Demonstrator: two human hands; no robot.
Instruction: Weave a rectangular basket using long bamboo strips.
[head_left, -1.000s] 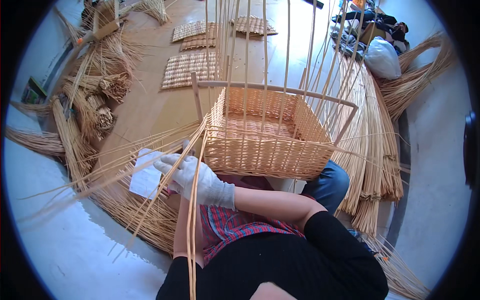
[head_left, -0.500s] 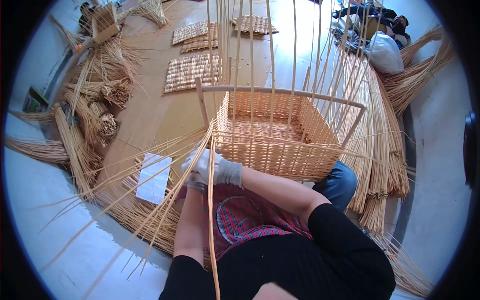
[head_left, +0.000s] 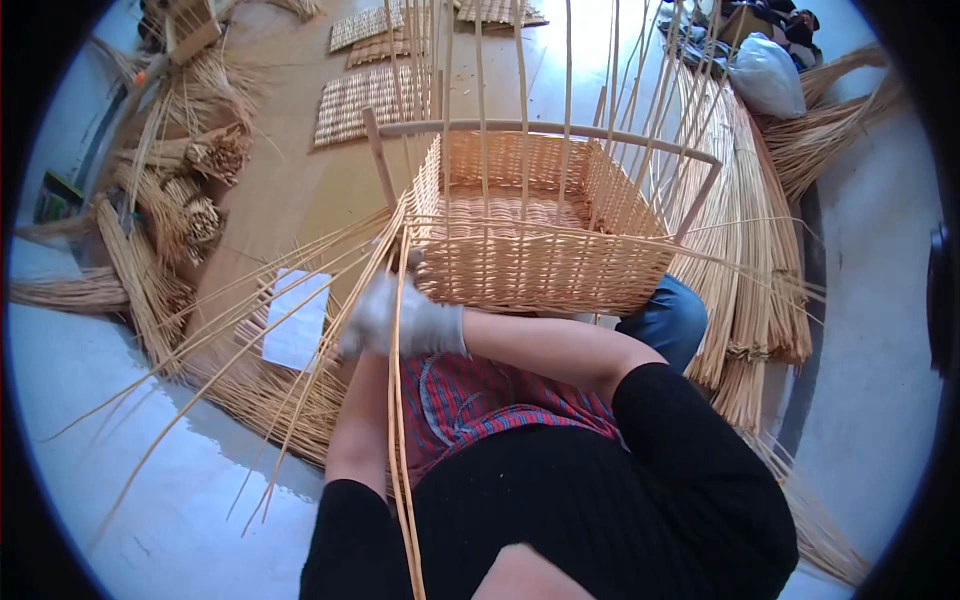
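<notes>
A rectangular wicker basket point(head_left: 540, 272) is in front of me, its tall uprights point(head_left: 522, 85) rising from the walls. A wooden rod frame point(head_left: 560, 127) spans these uprights. Both my hands wear pale gloves and are together at the basket's near left corner. My right hand point(head_left: 388, 312), its arm crossed to the left, is closed around long wicker rods point(head_left: 398, 400) at that corner, slightly blurred. Close against it is my left hand point(head_left: 352, 338), its fingers hidden behind the right hand and the rods. Loose rod ends point(head_left: 230, 370) fan out to the lower left.
Bundles of wicker point(head_left: 190, 215) lie along the left, and a long bundle point(head_left: 735, 230) lies at the right. Woven panels point(head_left: 365, 103) rest on the floor beyond. A white paper sheet point(head_left: 296, 320) lies left of my hands. A white bag point(head_left: 765, 78) sits at the back right.
The basket and everything around it sit higher in the picture. My hands have shifted a little left and down from the basket's rim, and the rods near them have swung left.
</notes>
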